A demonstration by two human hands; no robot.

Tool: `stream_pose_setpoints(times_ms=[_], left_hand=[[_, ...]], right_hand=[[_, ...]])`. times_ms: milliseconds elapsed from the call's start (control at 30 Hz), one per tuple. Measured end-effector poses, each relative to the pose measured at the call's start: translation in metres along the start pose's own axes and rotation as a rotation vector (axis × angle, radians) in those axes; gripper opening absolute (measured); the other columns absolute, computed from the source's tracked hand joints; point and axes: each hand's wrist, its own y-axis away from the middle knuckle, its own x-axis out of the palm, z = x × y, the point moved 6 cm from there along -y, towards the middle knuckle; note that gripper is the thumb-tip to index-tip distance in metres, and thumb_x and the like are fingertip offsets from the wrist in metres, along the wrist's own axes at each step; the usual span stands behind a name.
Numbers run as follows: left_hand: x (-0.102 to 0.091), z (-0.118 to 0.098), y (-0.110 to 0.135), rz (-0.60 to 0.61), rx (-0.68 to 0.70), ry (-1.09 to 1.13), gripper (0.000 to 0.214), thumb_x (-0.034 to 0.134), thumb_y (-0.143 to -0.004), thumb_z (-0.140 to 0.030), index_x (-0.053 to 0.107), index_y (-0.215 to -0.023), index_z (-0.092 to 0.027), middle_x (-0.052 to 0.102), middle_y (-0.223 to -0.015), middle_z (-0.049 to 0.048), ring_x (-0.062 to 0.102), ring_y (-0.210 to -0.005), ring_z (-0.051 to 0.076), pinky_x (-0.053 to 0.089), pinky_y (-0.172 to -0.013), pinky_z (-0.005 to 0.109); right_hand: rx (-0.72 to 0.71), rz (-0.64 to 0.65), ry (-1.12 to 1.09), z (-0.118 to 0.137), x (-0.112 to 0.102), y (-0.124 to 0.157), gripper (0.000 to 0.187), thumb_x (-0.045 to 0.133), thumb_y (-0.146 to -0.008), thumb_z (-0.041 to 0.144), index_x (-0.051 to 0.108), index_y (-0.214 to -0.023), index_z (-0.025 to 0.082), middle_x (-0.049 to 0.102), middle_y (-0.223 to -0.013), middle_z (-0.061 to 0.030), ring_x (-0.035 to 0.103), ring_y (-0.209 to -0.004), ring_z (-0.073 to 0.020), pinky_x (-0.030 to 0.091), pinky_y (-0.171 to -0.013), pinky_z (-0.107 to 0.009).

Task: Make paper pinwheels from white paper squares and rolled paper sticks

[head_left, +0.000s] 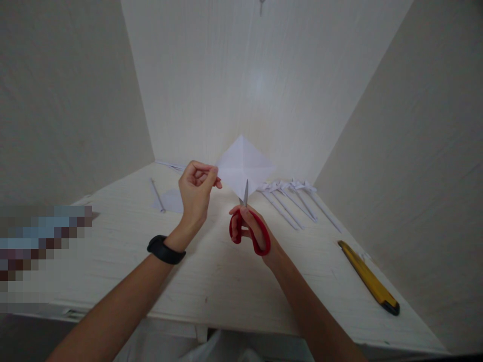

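Observation:
A square sheet of white paper, creased along both diagonals, is held up in front of me like a diamond. My left hand is closed, pinching its left corner between thumb and fingers. My right hand grips red-handled scissors, with fingers through the loops. The scissor blades are parted and point up at the paper's bottom corner, one blade in front of the sheet. Whether they have cut into it, I cannot tell.
Several paper pinwheel-like pieces with rolled paper sticks lie at the back right. A yellow box cutter rests near the right wall. At left are a rolled paper stick, a flat paper piece and a pixelated area. Walls enclose the white table.

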Motion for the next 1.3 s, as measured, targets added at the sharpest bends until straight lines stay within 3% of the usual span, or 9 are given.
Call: stream_pose_setpoints(times_ms=[1067,1300], left_hand=[[-0.001,0.000,-0.001,-0.010,-0.008,0.012,0.015,0.069,-0.074,-0.020,0.054,-0.070,-0.018,0.057,-0.054,-0.0053,0.054,-0.044,0.007,0.043,-0.046,0.018],[0.011,0.009,0.004,0.160,-0.164,0.025,0.016,0.062,-0.081,-0.032,0.052,-0.076,-0.019,0.054,-0.054,-0.0063,0.053,-0.048,0.008,0.041,-0.050,0.021]], right_hand=[[-0.052,-0.043,0.107,-0.005,-0.003,-0.003,0.034,0.043,-0.088,0.053,0.051,-0.087,0.020,0.048,-0.051,0.0067,0.044,-0.037,-0.0078,0.035,-0.037,-0.020],[-0.070,-0.128,0.230,-0.008,-0.008,-0.004,0.036,0.046,-0.086,0.054,0.053,-0.087,0.019,0.049,-0.051,0.0067,0.045,-0.037,-0.0069,0.034,-0.036,-0.018]])
